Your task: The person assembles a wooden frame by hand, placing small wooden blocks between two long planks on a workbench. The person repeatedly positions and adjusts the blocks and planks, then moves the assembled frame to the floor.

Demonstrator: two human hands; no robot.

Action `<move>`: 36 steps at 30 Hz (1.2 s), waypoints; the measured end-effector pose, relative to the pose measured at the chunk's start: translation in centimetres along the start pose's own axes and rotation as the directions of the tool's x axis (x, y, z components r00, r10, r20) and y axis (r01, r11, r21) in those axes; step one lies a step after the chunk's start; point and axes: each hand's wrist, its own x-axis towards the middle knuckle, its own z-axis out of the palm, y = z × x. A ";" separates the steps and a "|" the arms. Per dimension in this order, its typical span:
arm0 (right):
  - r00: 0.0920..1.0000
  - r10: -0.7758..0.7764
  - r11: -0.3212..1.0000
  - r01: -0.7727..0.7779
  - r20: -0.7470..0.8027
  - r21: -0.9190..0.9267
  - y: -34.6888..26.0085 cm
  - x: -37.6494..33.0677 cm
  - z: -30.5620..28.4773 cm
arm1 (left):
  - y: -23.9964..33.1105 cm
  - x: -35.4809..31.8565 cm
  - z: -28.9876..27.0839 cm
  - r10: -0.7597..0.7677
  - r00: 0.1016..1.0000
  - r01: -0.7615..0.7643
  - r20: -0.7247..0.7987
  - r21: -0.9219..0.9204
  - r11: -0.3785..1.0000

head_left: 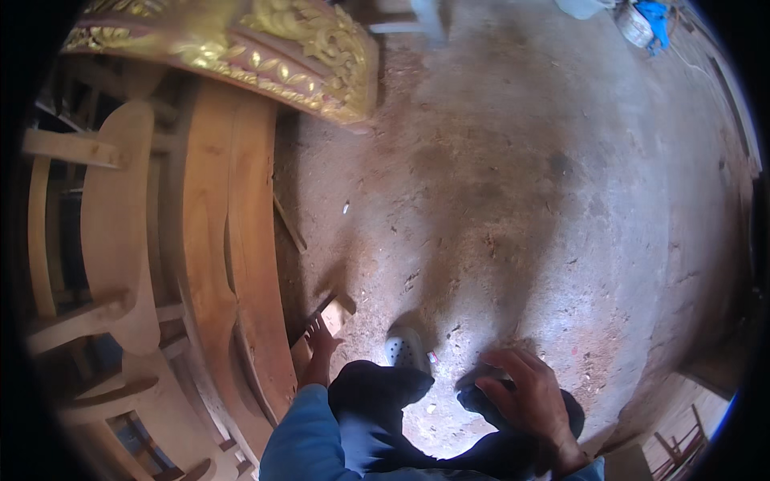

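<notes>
My left hand (322,345) reaches down at my left side, fingers spread, with nothing seen in it. It is next to a small pale wood block (337,315) on the floor; whether the fingertips touch it I cannot tell. Long curved wooden boards (255,240) stand just left of that hand. Over my right knee is my right hand (529,393), its fingers loosely bent and apart, holding nothing that I can see. Below it show my dark trousers (365,393) and a light clog with holes (403,349) on one foot.
Wooden chair-like frames (120,232) crowd the left side. A carved panel with gold ornament (305,56) juts in at the top left. The worn, dusty floor (497,200) carries a thin wood stick (289,223). A metal tin with blue cloth (638,26) sits far right.
</notes>
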 end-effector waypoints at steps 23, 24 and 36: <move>0.971 -0.227 0.926 0.192 -0.074 -0.326 6.8 -2.7 -1.4 | 39.9 0.4 -16.6 0.880 0.366 -0.872 -0.301 0.218 0.438; 0.973 -0.215 0.927 0.177 -0.082 -0.331 6.8 -3.1 -1.7 | 40.1 0.6 -16.9 0.881 0.316 -0.888 -0.352 0.217 0.405; 0.951 -0.285 0.923 0.238 -0.122 -0.304 5.9 -5.7 -0.9 | 47.4 4.8 -22.7 0.893 0.209 -0.863 -0.398 0.355 0.360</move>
